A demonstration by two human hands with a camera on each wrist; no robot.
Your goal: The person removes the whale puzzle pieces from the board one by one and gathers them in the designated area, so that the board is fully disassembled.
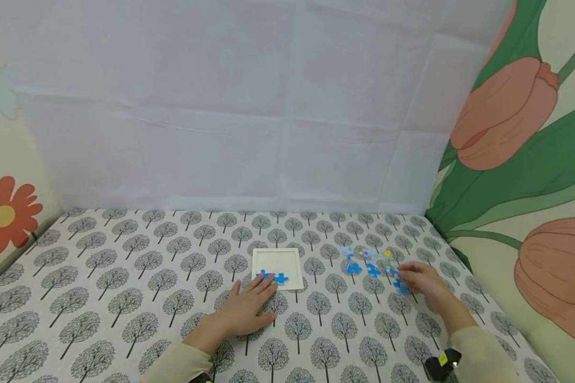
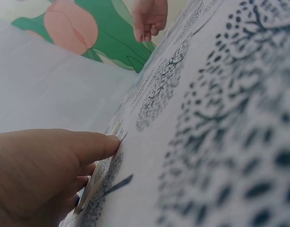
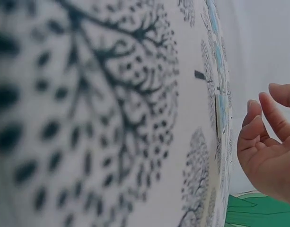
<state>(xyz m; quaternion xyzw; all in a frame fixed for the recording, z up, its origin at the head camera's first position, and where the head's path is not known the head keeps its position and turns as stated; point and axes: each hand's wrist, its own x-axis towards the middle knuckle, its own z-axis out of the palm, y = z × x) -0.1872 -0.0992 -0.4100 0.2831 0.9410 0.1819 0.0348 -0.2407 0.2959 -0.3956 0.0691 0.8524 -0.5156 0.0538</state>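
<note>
A white square puzzle tray (image 1: 275, 250) lies on the tablecloth. Joined blue puzzle pieces (image 1: 280, 278) sit along its near edge inside. My left hand (image 1: 247, 311) rests at the tray's near left corner with fingers extended over its rim, the fingertips by those pieces. To the right, several loose puzzle pieces (image 1: 372, 270) are spread out, blue ones among lighter ones with yellow and pink marks. My right hand (image 1: 428, 287) hovers at their right end, beside a blue piece (image 1: 401, 288). In the right wrist view, its bent fingers (image 3: 272, 113) stand apart from the thumb with nothing visible between them.
The tablecloth (image 1: 139, 287) has a tree print and covers the whole surface. A white sheet (image 1: 211, 106) hangs along the back edge. Walls with painted flowers (image 1: 508, 117) stand at both sides.
</note>
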